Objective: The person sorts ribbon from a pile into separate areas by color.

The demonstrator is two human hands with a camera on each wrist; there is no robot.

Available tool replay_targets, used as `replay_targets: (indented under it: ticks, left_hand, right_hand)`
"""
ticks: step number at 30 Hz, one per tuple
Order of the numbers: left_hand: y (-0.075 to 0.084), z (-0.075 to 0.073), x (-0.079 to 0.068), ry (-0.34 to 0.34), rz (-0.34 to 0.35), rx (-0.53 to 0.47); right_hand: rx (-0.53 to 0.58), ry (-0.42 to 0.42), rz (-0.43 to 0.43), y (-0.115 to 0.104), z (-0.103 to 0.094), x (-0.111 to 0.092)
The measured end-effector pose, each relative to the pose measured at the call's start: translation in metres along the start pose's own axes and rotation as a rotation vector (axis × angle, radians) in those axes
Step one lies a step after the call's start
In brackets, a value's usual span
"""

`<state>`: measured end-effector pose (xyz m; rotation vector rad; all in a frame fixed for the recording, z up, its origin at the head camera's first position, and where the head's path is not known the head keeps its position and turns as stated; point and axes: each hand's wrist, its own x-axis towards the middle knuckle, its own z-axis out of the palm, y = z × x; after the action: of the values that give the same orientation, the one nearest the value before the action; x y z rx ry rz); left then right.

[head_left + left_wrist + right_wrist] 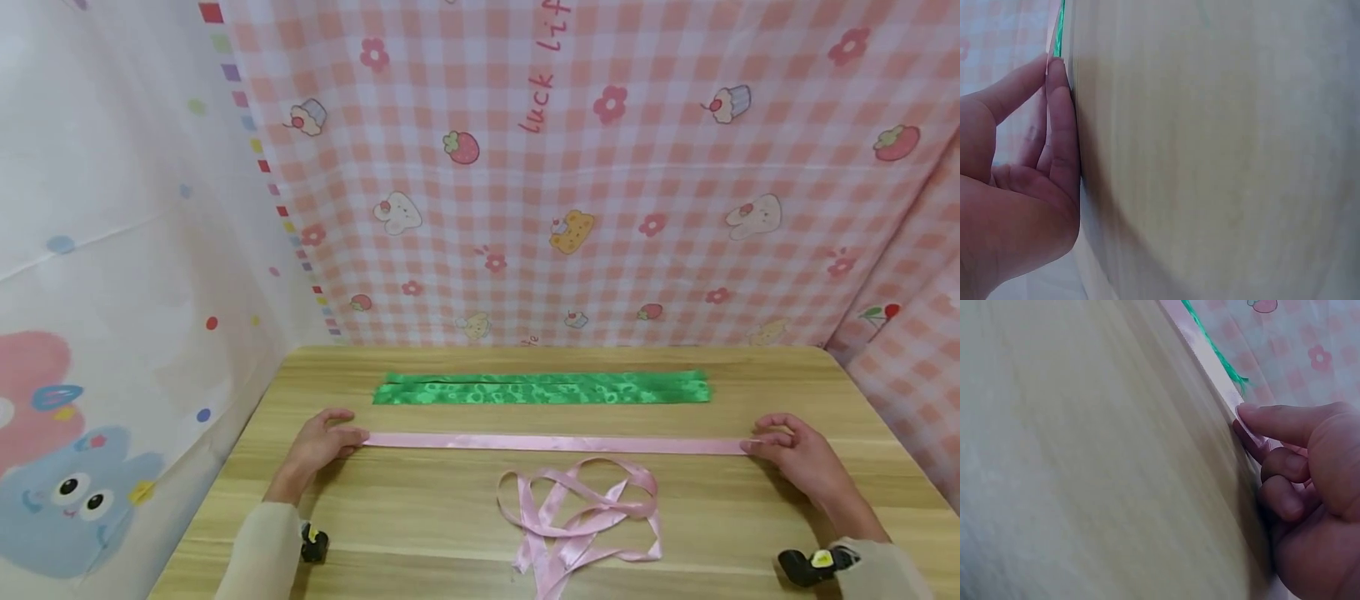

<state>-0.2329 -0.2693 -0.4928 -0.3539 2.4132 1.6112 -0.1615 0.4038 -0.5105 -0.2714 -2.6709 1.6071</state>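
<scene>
A pink satin ribbon (555, 443) is stretched straight from side to side above the wooden table. My left hand (324, 442) pinches its left end between thumb and fingertips, as the left wrist view also shows. At the other end my right hand (798, 454) pinches it the same way; in the right wrist view the ribbon (1210, 369) runs off from between thumb and index finger. Behind it lie green ribbon strips (540, 389), side by side and parallel to it. Nearer the front, a loose tangle of pink ribbon (555, 508) lies in loops between the two forearms.
The light wood table (420, 517) backs onto a pink checked cloth (525, 192). A white printed cloth (135, 275) hangs at the left, and more checked cloth hangs at the right. Black wrist cameras (813, 567) sit at both sleeves.
</scene>
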Motion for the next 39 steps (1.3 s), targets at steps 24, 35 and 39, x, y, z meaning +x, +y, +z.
replay_targets:
  ticks: [24,35,39]
  left_hand:
    - [0.002,0.000,-0.002,-0.031,0.022,-0.040]
    - [0.038,0.023,-0.033,-0.029,0.204,0.125]
    - [0.052,0.054,-0.047,-0.110,0.312,0.087]
  right_hand:
    - [0.037,0.055,0.001,0.004,0.003,0.000]
    - [-0.068,0.074,-0.188,-0.036,0.021,-0.016]
    - [-0.080,-0.003,-0.412,-0.062,0.048,-0.027]
